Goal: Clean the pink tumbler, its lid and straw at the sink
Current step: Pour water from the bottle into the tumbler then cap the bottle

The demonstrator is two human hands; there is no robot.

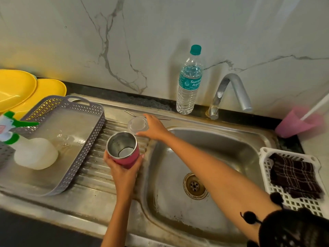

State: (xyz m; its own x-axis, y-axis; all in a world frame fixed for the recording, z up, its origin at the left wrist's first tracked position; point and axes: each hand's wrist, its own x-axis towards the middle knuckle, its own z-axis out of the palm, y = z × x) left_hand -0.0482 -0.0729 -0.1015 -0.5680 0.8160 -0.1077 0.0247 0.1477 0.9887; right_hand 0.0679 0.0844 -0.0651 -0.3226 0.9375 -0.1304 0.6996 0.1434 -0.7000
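My left hand (122, 168) grips the pink tumbler (124, 150) from below, over the ribbed drainboard; the tumbler is open-topped, tilted toward me, with a steel inside. The clear round lid (137, 124) lies flat on the drainboard just behind it. My right hand (154, 126) reaches across the sink basin (222, 150) and holds the lid by its right edge between thumb and fingers. The metal straw (131, 114) lies along the back rim of the sink, partly hidden behind my right hand.
A grey perforated tray (85, 139) with a spray bottle (33, 152) sits left. Yellow plates (21, 91) are behind it. A water bottle (189, 82) and the tap (229, 91) stand at the back. A pink cup (293, 124) and a white basket (277, 191) with a dark cloth (295, 175) are right.
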